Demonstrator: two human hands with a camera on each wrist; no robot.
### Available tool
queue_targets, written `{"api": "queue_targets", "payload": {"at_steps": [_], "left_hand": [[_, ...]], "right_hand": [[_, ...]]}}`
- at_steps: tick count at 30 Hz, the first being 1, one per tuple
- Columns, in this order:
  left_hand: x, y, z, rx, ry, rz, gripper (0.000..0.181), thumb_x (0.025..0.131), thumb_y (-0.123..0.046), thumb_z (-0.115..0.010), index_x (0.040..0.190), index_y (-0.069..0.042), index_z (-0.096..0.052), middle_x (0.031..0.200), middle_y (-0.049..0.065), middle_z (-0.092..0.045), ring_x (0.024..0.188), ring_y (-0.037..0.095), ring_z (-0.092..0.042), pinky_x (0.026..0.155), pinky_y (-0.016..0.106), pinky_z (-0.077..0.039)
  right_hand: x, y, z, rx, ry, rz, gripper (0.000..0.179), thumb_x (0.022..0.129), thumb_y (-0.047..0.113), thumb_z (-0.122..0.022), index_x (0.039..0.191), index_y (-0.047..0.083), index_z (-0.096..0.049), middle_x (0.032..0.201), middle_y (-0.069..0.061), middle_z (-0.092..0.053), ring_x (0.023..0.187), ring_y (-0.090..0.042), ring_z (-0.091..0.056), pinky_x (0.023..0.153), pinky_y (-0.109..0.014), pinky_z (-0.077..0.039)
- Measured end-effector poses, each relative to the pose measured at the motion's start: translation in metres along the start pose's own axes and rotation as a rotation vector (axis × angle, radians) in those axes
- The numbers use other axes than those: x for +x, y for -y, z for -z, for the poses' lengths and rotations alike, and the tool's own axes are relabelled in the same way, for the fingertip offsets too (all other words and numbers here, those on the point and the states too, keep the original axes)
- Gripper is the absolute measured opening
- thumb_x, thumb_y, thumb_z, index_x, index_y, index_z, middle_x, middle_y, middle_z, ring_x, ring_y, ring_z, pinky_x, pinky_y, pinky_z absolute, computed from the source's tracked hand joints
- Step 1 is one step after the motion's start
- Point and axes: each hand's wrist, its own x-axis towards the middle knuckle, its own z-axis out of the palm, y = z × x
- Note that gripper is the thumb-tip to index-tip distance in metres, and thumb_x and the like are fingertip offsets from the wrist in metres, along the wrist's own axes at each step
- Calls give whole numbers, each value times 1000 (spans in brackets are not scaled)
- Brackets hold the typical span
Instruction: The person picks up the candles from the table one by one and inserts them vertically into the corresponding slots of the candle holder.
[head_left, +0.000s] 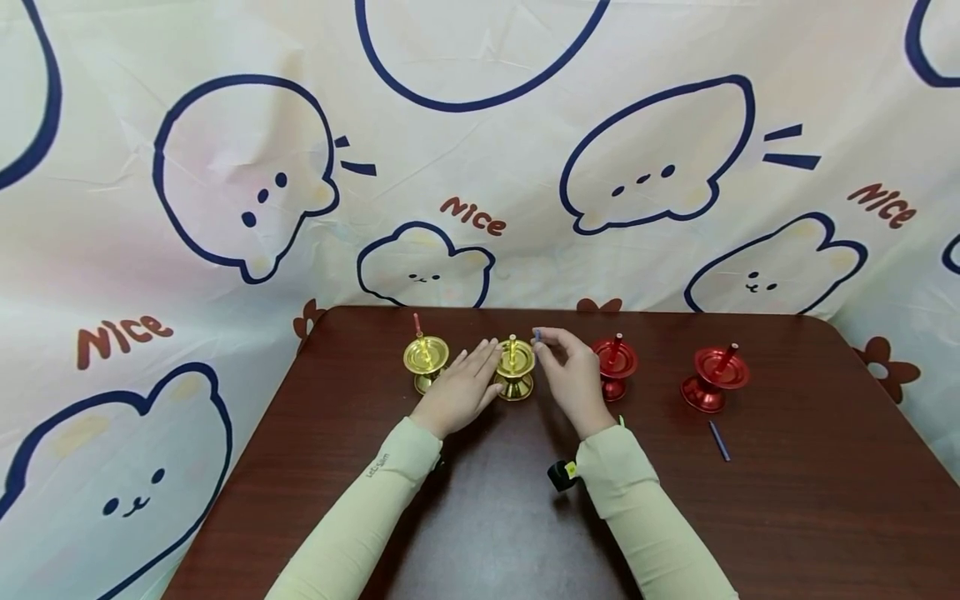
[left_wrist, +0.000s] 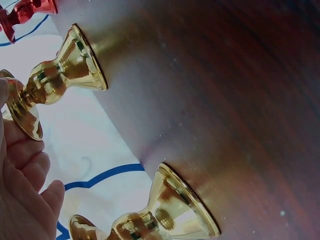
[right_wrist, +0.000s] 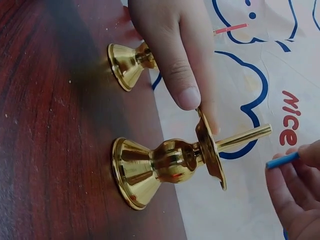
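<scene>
My left hand (head_left: 461,390) holds the dish rim of a shiny gold candle holder (head_left: 514,387), its thumb low at the rim and its fingers stretched along the left side. A hollow gold tube (right_wrist: 245,138) rises from that dish. To the right of it, my right hand (head_left: 573,379) pinches a thin blue candle (right_wrist: 282,160) between thumb and fingertips. The candle is held apart from the tube, near its open end. Left of my left hand stands a second gold candle holder (head_left: 421,358) with a thin red candle (head_left: 417,323) upright in its tube.
Two red candle holders stand on the right, one (head_left: 614,386) beside my right hand and one (head_left: 705,393) farther off. Another thin blue candle (head_left: 719,442) lies on the dark wooden table (head_left: 480,525). A printed cloth (head_left: 525,275) hangs behind the table's far edge.
</scene>
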Motion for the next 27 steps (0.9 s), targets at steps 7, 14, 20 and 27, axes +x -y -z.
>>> {"api": "queue_targets", "payload": {"at_steps": [7,14,20,27], "left_hand": [[0,1,0,0,1,0,60,109,-34,-47,158,-1,-33,164,15,-30,152,27,-25,122,47,-26],[1,1,-2,-6,3,6,61,109,-34,-48,158,-2,-32,164,14,-29,153,26,-24,122,46,-25],[1,0,-2,-17,15,16,61,109,-33,-49,159,-3,-30,165,12,-26,153,25,-21,123,45,-22],[-1,-1,-2,-19,14,20,62,109,-33,-48,159,-3,-30,165,13,-27,153,25,-21,123,44,-22]], "right_hand": [[4,-1,-2,22,-29,73,23,99,8,-67,120,5,-73,110,-10,-75,102,-22,-71,86,-43,-58],[9,-3,-4,29,-44,120,24,99,7,-67,122,2,-72,111,-11,-75,102,-22,-71,86,-36,-59],[11,-4,-6,38,-61,123,25,99,10,-67,124,5,-71,112,-9,-75,102,-21,-72,87,-28,-58],[14,-3,-9,33,-61,155,25,100,11,-66,124,6,-72,112,-8,-75,103,-20,-71,87,-27,-57]]}}
